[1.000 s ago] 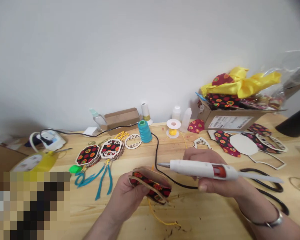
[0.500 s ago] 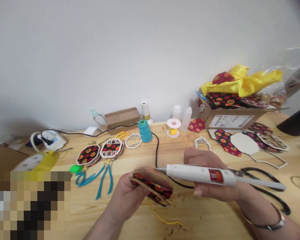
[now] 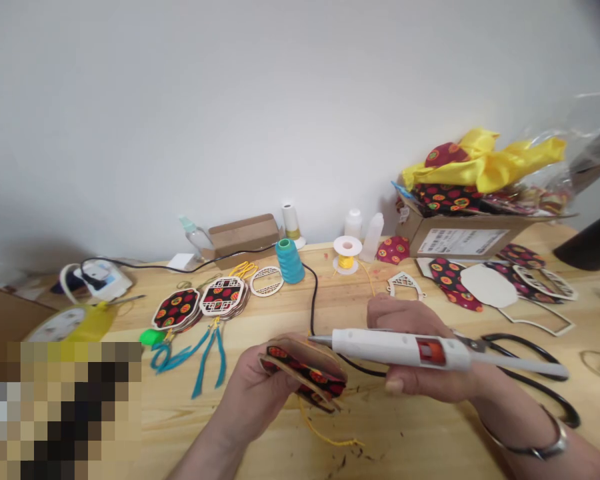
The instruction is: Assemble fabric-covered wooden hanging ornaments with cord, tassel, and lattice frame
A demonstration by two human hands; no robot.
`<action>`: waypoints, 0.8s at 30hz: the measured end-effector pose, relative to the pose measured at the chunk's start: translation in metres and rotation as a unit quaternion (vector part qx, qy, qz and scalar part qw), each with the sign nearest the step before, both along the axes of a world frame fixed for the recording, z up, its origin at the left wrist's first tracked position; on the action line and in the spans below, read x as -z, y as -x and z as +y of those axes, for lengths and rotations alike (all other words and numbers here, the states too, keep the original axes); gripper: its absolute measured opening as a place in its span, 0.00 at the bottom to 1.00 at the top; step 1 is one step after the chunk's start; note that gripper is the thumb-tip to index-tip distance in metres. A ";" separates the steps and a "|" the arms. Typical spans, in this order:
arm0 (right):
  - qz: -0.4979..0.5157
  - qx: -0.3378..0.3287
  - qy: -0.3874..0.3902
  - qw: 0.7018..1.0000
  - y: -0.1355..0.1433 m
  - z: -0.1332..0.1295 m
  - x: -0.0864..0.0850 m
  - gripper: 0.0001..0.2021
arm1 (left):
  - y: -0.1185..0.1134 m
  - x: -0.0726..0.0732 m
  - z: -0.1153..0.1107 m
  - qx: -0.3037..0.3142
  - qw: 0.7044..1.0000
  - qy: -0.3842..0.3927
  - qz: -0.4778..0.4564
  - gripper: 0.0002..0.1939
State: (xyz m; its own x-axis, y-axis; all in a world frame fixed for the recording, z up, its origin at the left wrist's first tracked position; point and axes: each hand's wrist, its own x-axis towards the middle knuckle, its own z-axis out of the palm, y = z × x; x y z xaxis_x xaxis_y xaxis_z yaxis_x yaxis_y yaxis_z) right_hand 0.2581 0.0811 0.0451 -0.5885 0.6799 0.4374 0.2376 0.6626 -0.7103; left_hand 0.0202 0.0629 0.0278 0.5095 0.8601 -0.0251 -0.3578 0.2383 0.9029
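In my left hand [image 3: 255,393] are layered flat pieces faced with dark flower-print fabric [image 3: 305,373], pinched between thumb and fingers and tilted on edge. A yellow cord [image 3: 325,435] hangs below them onto the wood. My right hand [image 3: 420,347] is wrapped round a white glue gun [image 3: 390,347] with a glue stick [image 3: 520,367] poking from its back end. The gun's metal nozzle points left and meets the upper edge of the layered pieces; whether glue is coming out cannot be made out. Black-handled scissors [image 3: 520,343] lie behind my right wrist.
Finished-looking fabric ornaments [image 3: 223,297] with teal ribbons [image 3: 210,360] lie on the left. A teal thread cone [image 3: 290,261] and yellow cord spool [image 3: 347,257] stand at the back. A cardboard box [image 3: 460,237] of fabric stands back right, with white cut-outs [image 3: 489,287] before it.
Almost nothing differs. The glue gun's rear end has shifted very slightly left; both hands keep their hold.
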 end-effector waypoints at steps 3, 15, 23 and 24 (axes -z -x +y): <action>0.004 0.014 -0.006 1.000 -0.001 0.000 0.000 0.28 | 0.002 0.002 0.001 0.026 0.999 -0.021 0.005 0.09; -0.004 0.005 -0.002 1.000 -0.001 0.000 0.001 0.28 | 0.003 0.012 0.001 0.011 0.999 -0.038 -0.013 0.10; 0.006 0.006 -0.003 1.000 -0.002 -0.001 -0.004 0.28 | 0.002 0.012 0.002 0.014 0.999 -0.027 -0.032 0.11; 0.004 0.002 0.000 1.000 -0.001 -0.001 -0.004 0.28 | 0.002 0.012 0.002 0.011 0.999 -0.031 -0.033 0.11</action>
